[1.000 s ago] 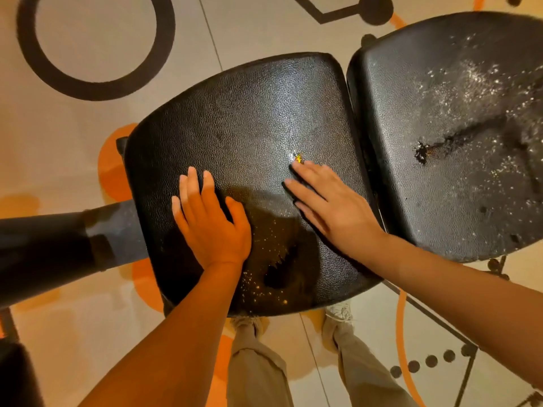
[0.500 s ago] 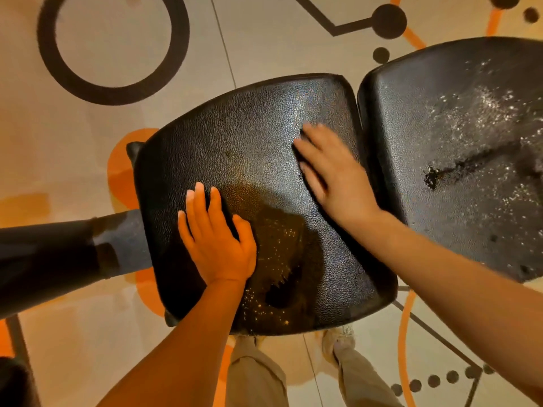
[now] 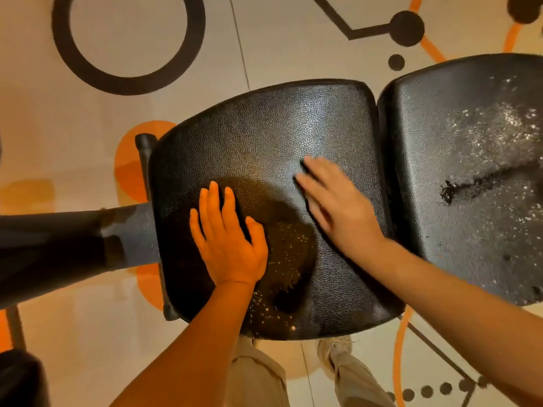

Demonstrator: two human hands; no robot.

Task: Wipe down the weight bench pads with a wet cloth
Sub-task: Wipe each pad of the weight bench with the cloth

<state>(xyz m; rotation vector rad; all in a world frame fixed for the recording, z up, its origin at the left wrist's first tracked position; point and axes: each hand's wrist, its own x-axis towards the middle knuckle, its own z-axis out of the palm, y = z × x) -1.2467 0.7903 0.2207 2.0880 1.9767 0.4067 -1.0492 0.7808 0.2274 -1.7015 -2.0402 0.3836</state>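
The black textured seat pad [image 3: 264, 136] fills the middle of the view, with a dark wet patch [image 3: 288, 239] and glinting droplets near its front edge. My left hand [image 3: 229, 242] lies flat on the pad, fingers spread, just left of the wet patch. My right hand [image 3: 338, 207] is pressed flat on the pad's right half and is blurred by motion. A thin dark edge shows under its fingertips, and I cannot tell whether that is a cloth or a shadow. The back pad [image 3: 470, 171] adjoins on the right, with white specks and a torn dark gash [image 3: 470, 183].
A dark padded roller and frame arm [image 3: 73, 239] stick out to the left of the seat. My trouser legs and shoes [image 3: 332, 351] stand under the front edge. The pale floor [image 3: 132, 39] has black and orange ring and line markings.
My right hand slid away from me across the seat pad, then back toward the front edge. My left hand stayed flat in place. The view shifted slightly.
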